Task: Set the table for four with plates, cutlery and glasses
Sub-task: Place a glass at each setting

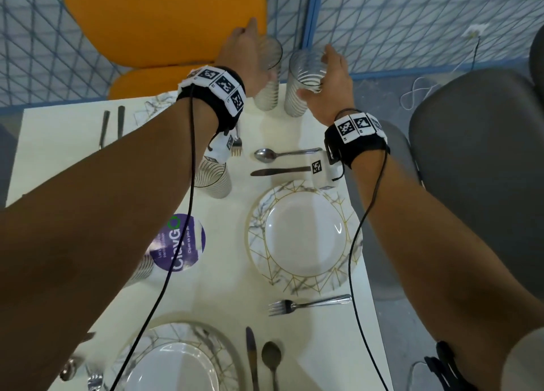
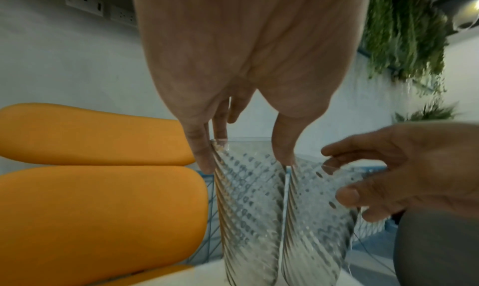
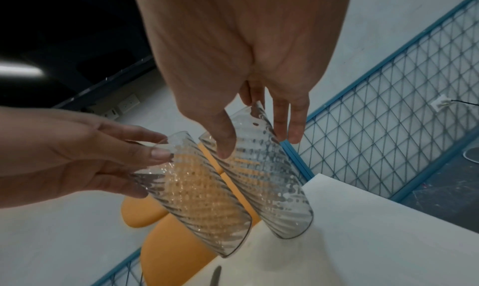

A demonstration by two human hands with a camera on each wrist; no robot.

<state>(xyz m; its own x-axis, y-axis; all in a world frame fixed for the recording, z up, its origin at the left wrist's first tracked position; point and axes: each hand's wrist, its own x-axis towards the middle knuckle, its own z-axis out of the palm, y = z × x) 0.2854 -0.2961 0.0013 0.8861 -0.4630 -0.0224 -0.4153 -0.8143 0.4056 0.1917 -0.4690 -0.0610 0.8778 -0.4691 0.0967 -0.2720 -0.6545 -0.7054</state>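
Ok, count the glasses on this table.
4. The far-left glass in the left hand, the far-right glass in the right hand, the middle glass below the left wrist, the near glass half hidden under the left forearm.

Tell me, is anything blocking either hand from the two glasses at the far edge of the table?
Nothing visible. The left hand holds one ribbed glass near its rim, and the right hand holds the other glass beside it.
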